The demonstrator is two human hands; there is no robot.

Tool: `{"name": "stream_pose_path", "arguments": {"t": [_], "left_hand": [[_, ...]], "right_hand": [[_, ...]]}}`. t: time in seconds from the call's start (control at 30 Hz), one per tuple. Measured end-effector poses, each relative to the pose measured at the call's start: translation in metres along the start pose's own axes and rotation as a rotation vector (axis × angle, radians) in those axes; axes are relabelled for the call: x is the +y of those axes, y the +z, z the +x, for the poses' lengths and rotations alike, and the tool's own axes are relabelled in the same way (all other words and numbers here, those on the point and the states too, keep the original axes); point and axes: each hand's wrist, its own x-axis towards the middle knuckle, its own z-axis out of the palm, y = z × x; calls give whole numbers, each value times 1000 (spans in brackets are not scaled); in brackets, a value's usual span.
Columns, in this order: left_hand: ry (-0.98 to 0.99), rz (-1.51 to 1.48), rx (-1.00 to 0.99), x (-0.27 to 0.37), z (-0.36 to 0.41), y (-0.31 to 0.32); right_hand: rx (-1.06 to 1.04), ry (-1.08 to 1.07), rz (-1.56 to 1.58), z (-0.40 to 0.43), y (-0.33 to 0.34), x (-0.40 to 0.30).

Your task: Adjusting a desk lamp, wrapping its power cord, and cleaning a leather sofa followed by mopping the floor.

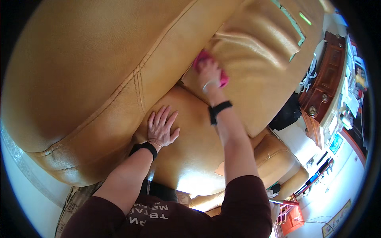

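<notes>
My left hand point(162, 128) lies flat on the near tan leather seat cushion point(193, 139) of a sofa, fingers spread and holding nothing. Ahead and to the right, my right hand point(209, 73) grips a pink cloth point(223, 78) against the neighbouring seat cushion point(262, 86), close to the foot of the backrest point(98, 59). That hand and the cloth are slightly blurred. Part of the cloth is hidden under the fingers. Wrinkles cross the neighbouring cushion, and its covering has torn openings that show a pale green layer point(290, 19).
A reddish-brown wooden cabinet point(324, 77) with round knobs stands beyond the sofa, cluttered on top. Beside it sits a black item point(287, 114), possibly a bag. The sofa's armrest point(275, 157) rises at the right. An orange-red object point(293, 223) is at lower right.
</notes>
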Motion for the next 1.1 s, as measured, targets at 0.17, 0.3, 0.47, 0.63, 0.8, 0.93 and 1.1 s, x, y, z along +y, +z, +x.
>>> {"name": "stream_pose_path", "arguments": {"t": [0.17,0.3,0.47,0.63,0.8,0.93,1.1], "left_hand": [[-2,2,-5,-2,0,2],[11,-27,23,2,-3,3],[29,-52,31,1,-2,7],[22,-16,24,2,-1,5],[22,-13,13,4,1,0],[32,-21,17,5,-1,8],[17,-35,-2,3,0,-1]], "right_hand": [[-31,-391,80,-26,5,8],[324,304,-50,45,-7,103],[166,627,139,71,-23,69],[24,39,86,5,-3,-9],[-200,-393,123,-42,9,-15],[-184,-368,163,-39,3,21],[-492,-280,222,-25,-66,89]]}}
